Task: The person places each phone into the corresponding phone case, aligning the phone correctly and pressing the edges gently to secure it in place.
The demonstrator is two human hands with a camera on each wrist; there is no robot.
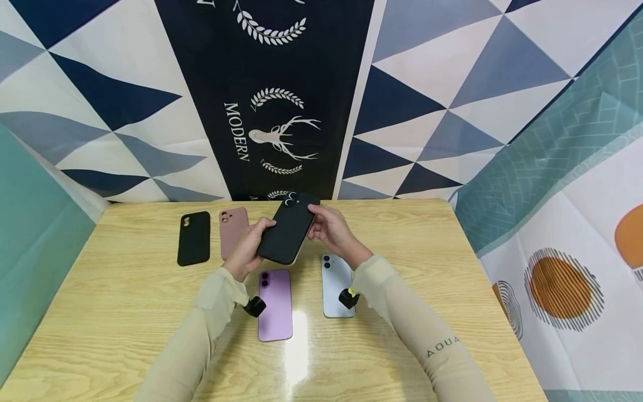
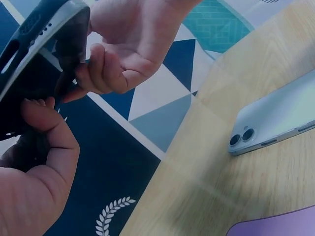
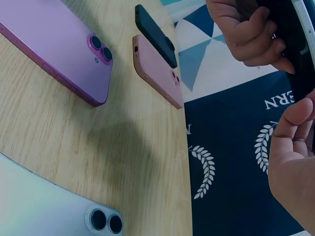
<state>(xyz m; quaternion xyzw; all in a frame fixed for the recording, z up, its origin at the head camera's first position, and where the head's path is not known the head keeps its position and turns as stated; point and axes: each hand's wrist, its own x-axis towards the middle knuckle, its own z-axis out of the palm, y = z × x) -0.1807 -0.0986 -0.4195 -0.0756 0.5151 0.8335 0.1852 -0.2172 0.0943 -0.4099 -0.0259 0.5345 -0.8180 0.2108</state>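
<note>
A smartphone with a black phone case (image 1: pixel 287 229) on its back is held up over the far part of the table, tilted. My left hand (image 1: pixel 246 249) grips its near left side, thumb on the black back. At its far right edge my right hand (image 1: pixel 331 226) pinches the case between thumb and curled fingers. In the left wrist view, a pale metal frame of the smartphone (image 2: pixel 42 42) shows along the case's edge. Whether the case sits fully on all corners cannot be seen. Below the hands lie a purple smartphone (image 1: pixel 275 312) and a light blue smartphone (image 1: pixel 335 279), backs up.
Toward the back left of the wooden table (image 1: pixel 125 312) lie another black phone case (image 1: pixel 193 239) and a pink phone case (image 1: pixel 232 226). Behind the table hangs a patterned cloth (image 1: pixel 402 111). Small black wrist cameras hang just above the two lying phones.
</note>
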